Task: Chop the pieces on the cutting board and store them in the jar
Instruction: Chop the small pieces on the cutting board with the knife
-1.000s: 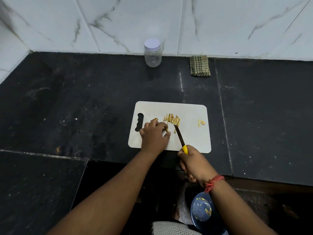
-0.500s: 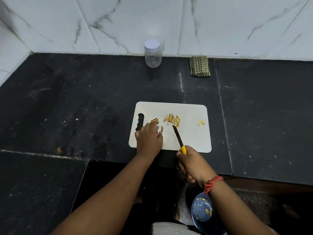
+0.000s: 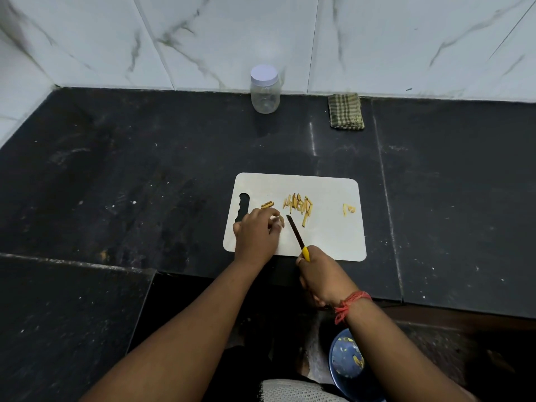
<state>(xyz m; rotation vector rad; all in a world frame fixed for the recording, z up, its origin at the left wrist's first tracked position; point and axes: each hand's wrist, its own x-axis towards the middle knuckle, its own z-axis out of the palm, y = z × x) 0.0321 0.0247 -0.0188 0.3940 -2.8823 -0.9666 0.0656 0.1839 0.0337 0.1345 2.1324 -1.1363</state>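
Chopping under way, storing not begun, by the look of it. On the white cutting board [image 3: 324, 233], near the counter's [image 3: 116, 184] front edge: a cluster of thin yellow strips [image 3: 298, 205] around the board's middle, already cut lengthwise but not yet crosswise; a couple more pieces [image 3: 267, 204] toward the handle-slot end, just beyond the left hand's fingertips; two small bits [image 3: 349, 209] close to the right edge. Left hand [image 3: 256, 230] resting on the board's left part, fingers curled down, pinching or pinning one small piece [image 3: 281, 220] at the fingertips — exact hold too small to tell. Right hand [image 3: 322, 278] at the board's front edge, wrapped around the yellow handle of a knife [image 3: 295, 232], dark blade angled up and left, tip just beside the pinned piece, apparently lined up for a cut. Jar [image 3: 265, 89] far back against the tiled wall, well apart from the board, white lid on, seemingly empty. Folded checked cloth [image 3: 345, 111] at the back edge, right of the jar. Blue bowl [image 3: 348, 358] with scraps below the counter front. Left to do, as judged: finish chopping, unscrew lid, transfer everything.
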